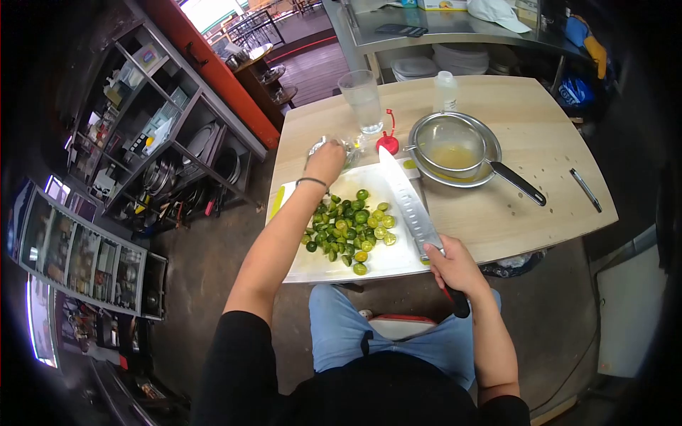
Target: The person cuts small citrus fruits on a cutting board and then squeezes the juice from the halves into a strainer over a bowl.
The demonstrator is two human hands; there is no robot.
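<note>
My right hand (455,267) is wrapped round the handle of a large knife (410,204), whose blade points away over the right part of a white cutting board (394,264). Many green limes (348,226), several of them cut, lie in a heap on the board. My left hand (326,162) is closed at the board's far edge, over something shiny and clear, perhaps plastic or foil; what its fingers hold is hidden. A red cap (387,144) with a strap lies just past the knife tip.
A strainer (450,143) rests over a metal bowl (490,170) with yellowish liquid. Behind stand a glass of water (363,103) and a white bottle (445,92). A pen (585,190) and small seeds lie at the right. Metal shelves (192,103) stand left.
</note>
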